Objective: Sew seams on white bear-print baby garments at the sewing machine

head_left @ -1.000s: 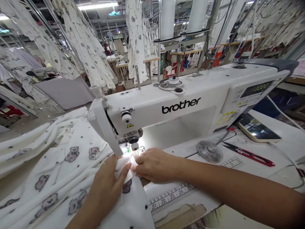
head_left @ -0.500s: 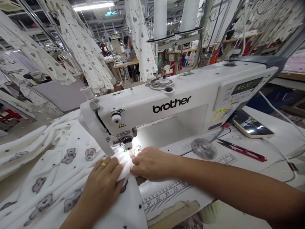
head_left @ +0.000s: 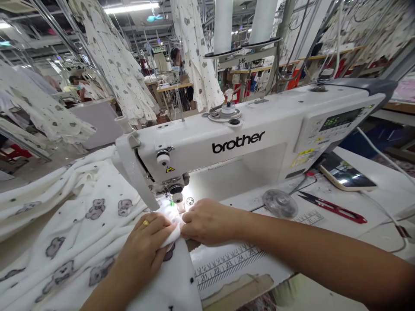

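A white brother sewing machine (head_left: 201,147) stands before me, its lit needle area above the work. White plush fabric (head_left: 58,242) printed with grey bears covers the left side and runs up to the needle. My left hand (head_left: 149,242), with a gold ring, pinches a folded edge of this fabric just in front of the presser foot. Close beside it, my right hand (head_left: 207,222) has its fingers curled in at the same edge, right of the needle; its fingertips are partly hidden. A green spot shows by the foot.
Right of my hands are a clear round disc (head_left: 280,203), red-handled thread snips (head_left: 333,207) and a phone (head_left: 346,170) with a cable. A ruler strip (head_left: 227,263) marks the table front. Thread cones (head_left: 223,28) and hanging printed fabric (head_left: 110,60) stand behind; people sit farther back.
The view has shifted slightly, so the machine appears a little farther right. Both hands keep nearly the same place at the fabric edge. The machine's display reads differently.
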The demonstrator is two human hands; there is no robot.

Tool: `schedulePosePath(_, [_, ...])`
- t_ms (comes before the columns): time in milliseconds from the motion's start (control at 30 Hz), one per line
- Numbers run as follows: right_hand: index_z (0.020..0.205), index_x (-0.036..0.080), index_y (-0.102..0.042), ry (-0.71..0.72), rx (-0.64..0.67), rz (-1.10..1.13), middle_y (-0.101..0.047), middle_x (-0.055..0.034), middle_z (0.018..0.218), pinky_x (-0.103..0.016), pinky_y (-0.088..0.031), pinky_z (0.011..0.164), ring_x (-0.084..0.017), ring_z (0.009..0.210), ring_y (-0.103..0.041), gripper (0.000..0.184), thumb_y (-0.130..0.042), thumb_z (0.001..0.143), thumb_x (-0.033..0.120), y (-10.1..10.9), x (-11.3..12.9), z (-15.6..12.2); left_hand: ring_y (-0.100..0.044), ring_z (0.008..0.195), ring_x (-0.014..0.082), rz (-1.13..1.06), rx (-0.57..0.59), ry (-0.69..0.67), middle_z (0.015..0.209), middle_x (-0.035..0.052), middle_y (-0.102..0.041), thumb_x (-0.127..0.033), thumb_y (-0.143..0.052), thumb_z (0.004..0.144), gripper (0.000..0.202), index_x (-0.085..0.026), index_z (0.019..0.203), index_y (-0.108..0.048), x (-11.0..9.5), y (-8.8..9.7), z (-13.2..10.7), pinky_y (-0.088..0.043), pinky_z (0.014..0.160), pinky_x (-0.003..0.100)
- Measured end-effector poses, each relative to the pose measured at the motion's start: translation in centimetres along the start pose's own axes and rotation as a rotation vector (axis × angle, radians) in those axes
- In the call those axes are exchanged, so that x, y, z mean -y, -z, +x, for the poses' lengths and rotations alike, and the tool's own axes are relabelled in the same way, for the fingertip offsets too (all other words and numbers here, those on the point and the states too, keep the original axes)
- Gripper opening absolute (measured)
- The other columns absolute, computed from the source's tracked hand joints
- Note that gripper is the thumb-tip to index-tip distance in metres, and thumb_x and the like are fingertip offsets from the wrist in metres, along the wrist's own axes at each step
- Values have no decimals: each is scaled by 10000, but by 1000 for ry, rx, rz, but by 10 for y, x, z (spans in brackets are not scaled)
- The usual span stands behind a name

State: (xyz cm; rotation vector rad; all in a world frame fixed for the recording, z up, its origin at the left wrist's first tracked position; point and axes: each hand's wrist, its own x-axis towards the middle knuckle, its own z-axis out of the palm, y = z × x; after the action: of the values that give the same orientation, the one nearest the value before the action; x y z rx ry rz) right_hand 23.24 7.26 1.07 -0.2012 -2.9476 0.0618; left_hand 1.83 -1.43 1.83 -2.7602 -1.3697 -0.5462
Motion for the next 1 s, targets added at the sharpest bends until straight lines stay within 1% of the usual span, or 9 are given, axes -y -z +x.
schedulePosePath(133, [800, 179, -610, -6, -19, 33, -610, 23, 747, -284, -236, 540, -102, 592, -444, 237, -526, 991, 291, 2, -2, -2, -496, 1262, 262, 5, 26, -8, 1207, 81, -610, -70, -445, 857, 376, -229, 1138, -638, 3, 2, -4, -485, 1002, 410])
schedulePosePath(233, [822, 171, -624, -48, -26, 42, -633, 7, 775, -283, -274, 564, -110, 640, -504, 268, -490, 1008, 309, 7, -3, -1, -512, 1283, 249, 39, 58, 8, 1395, 84, -523, -90, -444, 879, 430, -249, 1248, -595, 7, 1, -12, -506, 1015, 387])
schedulePosePath(333, [1045, 179, -638, -135, -38, 67, -664, -15, 881, -286, -339, 607, -143, 750, -569, 218, -484, 1021, 332, 10, -1, 0, -536, 1276, 237, 33, 66, 16, 1434, 85, -504, -82, -442, 878, 486, -257, 1317, -552, 11, -2, -17, -525, 1003, 355])
schedulePosePath(433, [1207, 202, -595, -193, -41, 98, -664, -28, 1002, -312, -415, 734, -178, 894, -584, 250, -539, 1004, 335, 8, 1, 2, -548, 1268, 238, 20, 37, -4, 1389, 91, -552, -58, -428, 857, 487, -229, 1286, -581, 13, -4, -15, -521, 1012, 348])
schedulePosePath(567, [1133, 193, -643, -271, -60, 87, -645, -56, 1017, -360, -417, 880, -205, 942, -556, 255, -563, 986, 386, 5, 1, 4, -574, 1227, 239, 20, 54, 26, 1310, 104, -606, -65, -399, 888, 451, -204, 1270, -595, 20, -6, -6, -517, 1018, 376])
schedulePosePath(667, [1137, 188, -645, -294, -77, 82, -633, -69, 1016, -359, -407, 883, -207, 925, -545, 294, -589, 965, 420, 4, -2, 4, -604, 1168, 240, 13, 75, 75, 1210, 114, -643, -106, -385, 928, 421, -199, 1283, -590, 27, -8, -3, -533, 986, 390])
schedulePosePath(833, [1016, 174, -681, -240, -98, 64, -645, -32, 879, -343, -366, 907, -180, 850, -543, 227, -520, 1006, 333, 4, -7, 3, -633, 1080, 218, -74, 61, 126, 1144, 83, -659, -162, -411, 952, 383, -237, 1279, -597, 30, -7, -3, -552, 905, 333])
schedulePosePath(933, [980, 168, -693, -197, -128, 53, -646, -20, 818, -325, -357, 900, -157, 763, -531, 251, -496, 1016, 318, 3, -9, 3, -647, 1005, 206, -200, 13, 248, 1044, 53, -684, -229, -406, 986, 320, -251, 1215, -628, 28, -2, 1, -559, 810, 301])
schedulePosePath(1000, [1029, 167, -684, -170, -134, 51, -645, -14, 811, -322, -354, 904, -155, 753, -531, 237, -500, 1015, 314, 4, -8, 3, -650, 936, 206, -256, -37, 328, 915, 39, -684, -261, -396, 997, 296, -238, 1125, -662, 26, 2, 4, -549, 774, 307])
